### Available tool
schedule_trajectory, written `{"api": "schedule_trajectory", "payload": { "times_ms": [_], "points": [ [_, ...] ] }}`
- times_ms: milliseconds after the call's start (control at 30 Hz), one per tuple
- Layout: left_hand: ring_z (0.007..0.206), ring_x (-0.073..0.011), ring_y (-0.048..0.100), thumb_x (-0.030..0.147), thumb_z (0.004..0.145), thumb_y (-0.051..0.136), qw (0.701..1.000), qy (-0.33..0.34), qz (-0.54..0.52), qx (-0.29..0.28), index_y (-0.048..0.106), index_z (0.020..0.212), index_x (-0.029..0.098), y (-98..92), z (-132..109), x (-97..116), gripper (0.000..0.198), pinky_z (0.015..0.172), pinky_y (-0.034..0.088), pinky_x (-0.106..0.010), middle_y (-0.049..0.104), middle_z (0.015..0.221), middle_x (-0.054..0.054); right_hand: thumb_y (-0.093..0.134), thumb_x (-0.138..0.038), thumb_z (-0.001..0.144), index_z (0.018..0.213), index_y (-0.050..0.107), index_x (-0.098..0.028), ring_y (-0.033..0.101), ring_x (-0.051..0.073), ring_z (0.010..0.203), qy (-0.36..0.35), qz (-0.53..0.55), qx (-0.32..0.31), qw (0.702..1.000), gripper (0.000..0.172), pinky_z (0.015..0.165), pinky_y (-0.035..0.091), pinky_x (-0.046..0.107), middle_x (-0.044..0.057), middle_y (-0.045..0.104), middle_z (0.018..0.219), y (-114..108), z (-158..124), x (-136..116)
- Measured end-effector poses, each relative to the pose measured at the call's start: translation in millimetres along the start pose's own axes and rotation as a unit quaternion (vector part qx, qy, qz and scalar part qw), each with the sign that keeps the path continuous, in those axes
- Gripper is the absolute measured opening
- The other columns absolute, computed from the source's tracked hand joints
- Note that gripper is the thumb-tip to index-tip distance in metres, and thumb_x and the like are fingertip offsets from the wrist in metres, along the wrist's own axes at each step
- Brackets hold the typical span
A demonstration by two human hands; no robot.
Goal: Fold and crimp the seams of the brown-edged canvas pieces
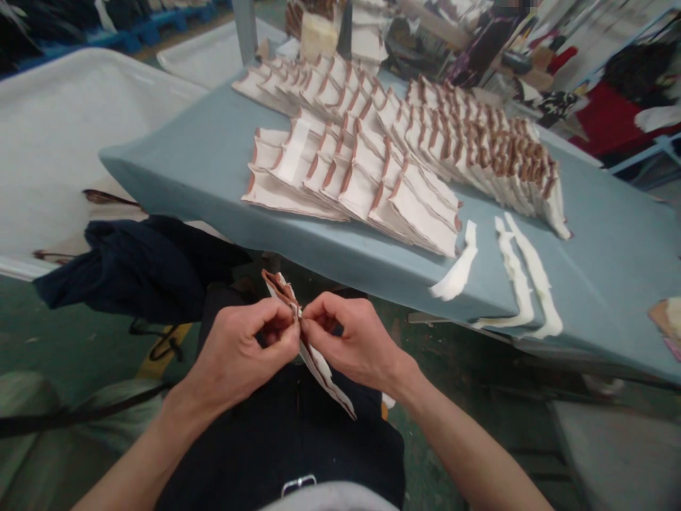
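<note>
Over my lap, in front of the table, my left hand (pixel 260 337) and my right hand (pixel 351 337) meet at a folded piece of white fabric with brown edges (pixel 324 372). Fingertips of both hands pinch its edge from either side, close together. The piece hangs at a slant, its brown upper end above the fingers and its lower end near my dark trousers. What exactly lies between the fingertips is too small to make out. On the table beyond are overlapping rows of similar white pieces with brown edges (pixel 367 184).
A blue-grey covered table (pixel 175 152) spans the view ahead. Several white strips (pixel 460 266) lie near its front edge. To the left stand a large white bin (pixel 69 121) and a dark cloth (pixel 122 266). Red fabric (pixel 611 121) lies at the back right.
</note>
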State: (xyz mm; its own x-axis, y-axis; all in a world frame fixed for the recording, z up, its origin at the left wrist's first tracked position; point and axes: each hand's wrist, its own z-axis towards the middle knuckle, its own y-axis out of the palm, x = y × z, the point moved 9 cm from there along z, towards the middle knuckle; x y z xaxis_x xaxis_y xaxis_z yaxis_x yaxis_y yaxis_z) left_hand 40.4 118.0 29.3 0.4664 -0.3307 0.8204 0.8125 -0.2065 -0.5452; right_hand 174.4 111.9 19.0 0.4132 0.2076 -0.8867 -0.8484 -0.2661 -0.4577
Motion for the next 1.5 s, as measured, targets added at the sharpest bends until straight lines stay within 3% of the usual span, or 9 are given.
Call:
{"api": "schedule_trajectory", "payload": {
  "times_ms": [200, 333, 467, 633, 800, 900, 1100, 1400, 1500],
  "points": [
    [0.048, -0.0085, 0.051, 0.019, 0.086, 0.054, 0.995, 0.060, 0.063, -0.040, 0.068, 0.068, 0.017, 2.2, 0.5, 7.2, 0.023, 0.050, 0.035, -0.021, 0.057, 0.056, 0.005, 0.059, -0.016, 0.093, 0.085, 0.067, -0.019, 0.061, 0.012, 0.063, -0.086, -0.108, -0.009, 0.990, 0.013, 0.061, 0.039, 0.024, 0.000, 0.070, 0.072, -0.7, -4.9, -19.5],
    [0.051, -0.0097, 0.050, 0.023, 0.086, 0.055, 0.999, -0.029, -0.043, -0.008, 0.061, 0.063, 0.019, 6.5, -1.3, -11.9, 0.024, 0.051, 0.036, -0.021, 0.055, 0.056, 0.005, 0.062, -0.024, 0.089, 0.079, 0.060, -0.020, 0.055, 0.010, 0.057, 0.026, 0.066, 0.029, 0.997, 0.011, 0.056, 0.041, 0.022, -0.003, 0.063, 0.066, 8.6, -0.7, 8.3],
    [0.048, -0.0100, 0.045, 0.028, 0.088, 0.054, 0.969, -0.125, -0.213, 0.005, 0.057, 0.063, 0.021, 20.5, -9.2, -31.8, 0.026, 0.046, 0.037, -0.021, 0.053, 0.055, 0.006, 0.062, -0.040, 0.092, 0.081, 0.055, -0.022, 0.053, 0.010, 0.052, 0.140, 0.235, 0.004, 0.962, 0.022, 0.050, 0.044, 0.021, -0.004, 0.058, 0.064, 31.2, -4.1, 35.6],
    [0.049, -0.0103, 0.053, 0.025, 0.089, 0.057, 0.995, -0.067, -0.072, 0.025, 0.067, 0.070, 0.018, 9.5, -10.6, -12.6, 0.023, 0.049, 0.039, -0.021, 0.059, 0.058, 0.004, 0.060, -0.025, 0.095, 0.088, 0.065, -0.019, 0.065, 0.012, 0.063, -0.033, -0.029, 0.030, 0.999, 0.010, 0.061, 0.048, 0.023, 0.001, 0.073, 0.074, 5.3, -7.1, 0.0],
    [0.049, -0.0085, 0.052, 0.016, 0.090, 0.054, 0.996, 0.047, 0.057, 0.048, 0.065, 0.065, 0.017, 1.9, -11.3, 18.9, 0.027, 0.052, 0.038, -0.021, 0.057, 0.056, 0.005, 0.057, -0.016, 0.099, 0.096, 0.071, -0.016, 0.073, 0.015, 0.069, -0.158, -0.214, 0.049, 0.963, 0.014, 0.065, 0.049, 0.025, 0.006, 0.079, 0.080, -6.9, -15.1, -33.5],
    [0.049, -0.0082, 0.053, 0.016, 0.089, 0.054, 0.997, 0.037, 0.034, 0.057, 0.066, 0.065, 0.018, 4.2, -13.0, 17.6, 0.026, 0.052, 0.039, -0.020, 0.058, 0.056, 0.005, 0.059, -0.016, 0.095, 0.093, 0.071, -0.016, 0.069, 0.013, 0.063, -0.115, -0.153, 0.042, 0.981, 0.013, 0.061, 0.046, 0.023, 0.003, 0.076, 0.075, -6.8, -12.1, -27.4],
    [0.049, -0.0109, 0.051, 0.029, 0.088, 0.055, 0.983, -0.109, -0.143, 0.044, 0.061, 0.063, 0.019, 16.9, -13.0, -17.7, 0.027, 0.046, 0.040, -0.020, 0.057, 0.056, 0.004, 0.063, -0.028, 0.089, 0.083, 0.066, -0.018, 0.060, 0.011, 0.055, 0.098, 0.092, 0.041, 0.990, 0.012, 0.051, 0.044, 0.020, -0.001, 0.069, 0.068, 6.2, -5.0, 19.1],
    [0.048, -0.0096, 0.050, 0.024, 0.086, 0.054, 0.999, -0.010, 0.031, -0.029, 0.063, 0.063, 0.018, 4.4, -1.9, 2.2, 0.025, 0.050, 0.034, -0.022, 0.057, 0.054, 0.004, 0.061, -0.022, 0.092, 0.084, 0.068, -0.020, 0.057, 0.010, 0.057, -0.015, -0.027, 0.028, 0.999, 0.011, 0.057, 0.040, 0.022, -0.002, 0.068, 0.068, -1.3, -7.1, -6.4],
    [0.048, -0.0095, 0.047, 0.023, 0.085, 0.054, 0.999, -0.024, -0.002, -0.024, 0.059, 0.058, 0.019, 8.1, -1.0, -3.4, 0.027, 0.050, 0.033, -0.022, 0.053, 0.052, 0.005, 0.062, -0.021, 0.088, 0.081, 0.066, -0.020, 0.057, 0.011, 0.058, 0.015, 0.009, 0.036, 0.999, 0.007, 0.057, 0.041, 0.022, -0.002, 0.067, 0.067, 2.1, -5.4, 2.1]
  ]
}}
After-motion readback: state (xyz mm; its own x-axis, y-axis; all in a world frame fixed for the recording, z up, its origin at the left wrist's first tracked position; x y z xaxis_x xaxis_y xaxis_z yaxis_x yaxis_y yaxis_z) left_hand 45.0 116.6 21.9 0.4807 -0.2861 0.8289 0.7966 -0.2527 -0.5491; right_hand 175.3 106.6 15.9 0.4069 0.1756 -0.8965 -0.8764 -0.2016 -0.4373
